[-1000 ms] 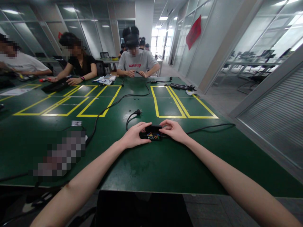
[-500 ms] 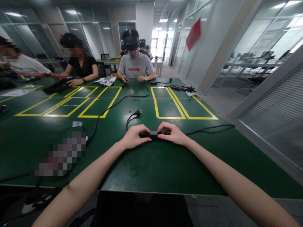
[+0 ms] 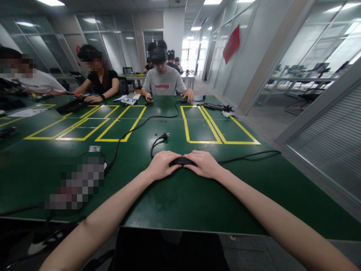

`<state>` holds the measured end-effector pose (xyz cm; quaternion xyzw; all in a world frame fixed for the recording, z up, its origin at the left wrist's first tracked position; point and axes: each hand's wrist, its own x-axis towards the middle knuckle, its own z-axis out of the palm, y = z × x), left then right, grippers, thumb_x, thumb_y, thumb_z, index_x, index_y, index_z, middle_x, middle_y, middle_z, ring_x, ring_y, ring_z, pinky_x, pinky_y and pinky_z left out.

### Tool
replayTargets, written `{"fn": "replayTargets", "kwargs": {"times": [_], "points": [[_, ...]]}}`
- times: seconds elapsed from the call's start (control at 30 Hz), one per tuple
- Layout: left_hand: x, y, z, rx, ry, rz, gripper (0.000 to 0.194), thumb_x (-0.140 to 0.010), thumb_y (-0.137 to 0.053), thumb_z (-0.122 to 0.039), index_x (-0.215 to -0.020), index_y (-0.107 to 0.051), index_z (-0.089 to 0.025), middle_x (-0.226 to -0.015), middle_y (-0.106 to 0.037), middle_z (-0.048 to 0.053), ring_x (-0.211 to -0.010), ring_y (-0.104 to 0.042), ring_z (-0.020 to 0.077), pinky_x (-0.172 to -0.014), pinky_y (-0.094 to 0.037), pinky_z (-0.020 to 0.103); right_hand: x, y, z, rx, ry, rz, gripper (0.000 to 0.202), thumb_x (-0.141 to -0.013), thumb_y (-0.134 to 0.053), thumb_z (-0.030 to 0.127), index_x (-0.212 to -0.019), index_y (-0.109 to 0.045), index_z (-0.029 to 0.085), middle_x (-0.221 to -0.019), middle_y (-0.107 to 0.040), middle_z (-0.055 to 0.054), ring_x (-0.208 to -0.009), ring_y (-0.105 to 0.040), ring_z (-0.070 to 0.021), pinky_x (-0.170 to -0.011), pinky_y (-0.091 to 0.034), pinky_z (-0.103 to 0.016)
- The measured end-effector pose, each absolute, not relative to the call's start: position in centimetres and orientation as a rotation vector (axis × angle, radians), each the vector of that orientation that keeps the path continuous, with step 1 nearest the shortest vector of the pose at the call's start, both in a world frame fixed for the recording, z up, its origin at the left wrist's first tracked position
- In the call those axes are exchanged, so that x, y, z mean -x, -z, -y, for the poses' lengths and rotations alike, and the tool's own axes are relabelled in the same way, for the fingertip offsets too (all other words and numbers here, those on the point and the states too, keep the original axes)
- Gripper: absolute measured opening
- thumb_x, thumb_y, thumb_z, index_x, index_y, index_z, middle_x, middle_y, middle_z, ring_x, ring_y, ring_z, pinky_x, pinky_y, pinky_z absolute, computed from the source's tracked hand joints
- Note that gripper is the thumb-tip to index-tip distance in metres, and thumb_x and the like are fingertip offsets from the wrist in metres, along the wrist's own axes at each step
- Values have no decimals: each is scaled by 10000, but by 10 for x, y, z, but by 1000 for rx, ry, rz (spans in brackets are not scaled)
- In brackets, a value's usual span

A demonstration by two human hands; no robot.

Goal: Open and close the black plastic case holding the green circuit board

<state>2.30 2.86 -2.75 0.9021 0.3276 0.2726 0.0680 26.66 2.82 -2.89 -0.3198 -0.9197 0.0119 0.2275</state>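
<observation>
Both of my hands are closed around a black power adapter (image 3: 183, 161) just above the green table (image 3: 180, 203). My left hand (image 3: 163, 165) grips its left end, thumb below and fingers on top. At the right end my right hand (image 3: 205, 163) holds it the same way, the fingertips of both hands nearly meeting. Parts of the adapter are hidden under my fingers. A short black cord with a plug (image 3: 164, 136) curls out behind my left hand. From behind my right hand a black cable (image 3: 249, 155) runs off to the right.
Yellow tape rectangles (image 3: 204, 142) mark the table ahead. A blurred-out object (image 3: 76, 184) lies at my left beside a long black cable (image 3: 115, 150). A folded black tripod-like item (image 3: 216, 107) rests at the far right. Co-workers (image 3: 163, 81) sit across the table.
My hands have come closer together on the adapter, covering more of it. Its lighter grey face no longer shows. Across the table, a co-worker's hand has moved right onto a dark object.
</observation>
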Motion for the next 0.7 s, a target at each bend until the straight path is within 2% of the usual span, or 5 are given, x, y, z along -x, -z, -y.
{"fn": "replayTargets", "kwargs": {"times": [0.23, 0.4, 0.53, 0.63, 0.7], "points": [[-21, 25, -27, -2727, -838, -944, 305, -946, -662, -369, -1196, -731, -208, -1021, -776, 95, -948, -715, 255, -925, -553, 408, -264, 29, -27, 862, -40, 2518, 303, -968, -634, 393, -1160, -719, 175, -1007, -766, -134, -910, -710, -270, -804, -560, -381], [-23, 25, -28, -2525, -759, -1143, 453, -983, -567, -520, -1282, -692, -203, -1149, -756, 100, -1020, -712, 260, -927, -565, 391, -265, 33, -29, 714, -20, 2463, 305, -982, -579, 294, -1249, -697, 207, -1185, -752, -146, -1060, -706, -287, -918, -573, -453], [-25, 26, -32, -2350, -682, -1138, 453, -1066, -395, -494, -1349, -646, -246, -1311, -722, 67, -1179, -680, 256, -1032, -526, 409, -263, 35, -29, 696, 110, 2429, 336, -983, -536, 219, -1292, -668, 204, -1276, -721, -145, -1169, -669, -289, -976, -563, -467], [-25, 29, -36, -2273, -715, -1062, 437, -1057, -440, -473, -1376, -628, -241, -1353, -699, 74, -1205, -662, 264, -1045, -514, 415, -259, 33, -28, 761, 142, 2448, 308, -935, -581, 164, -1228, -672, 197, -1265, -715, -147, -1119, -672, -282, -932, -574, -440], [-23, 30, -39, -2269, -762, -1019, 413, -1030, -515, -440, -1341, -662, -211, -1237, -732, 87, -1092, -684, 250, -973, -540, 384, -255, 30, -28, 817, 120, 2467, 259, -907, -610, 152, -1151, -678, 206, -1257, -707, -143, -1102, -664, -279, -888, -576, -416]]}}
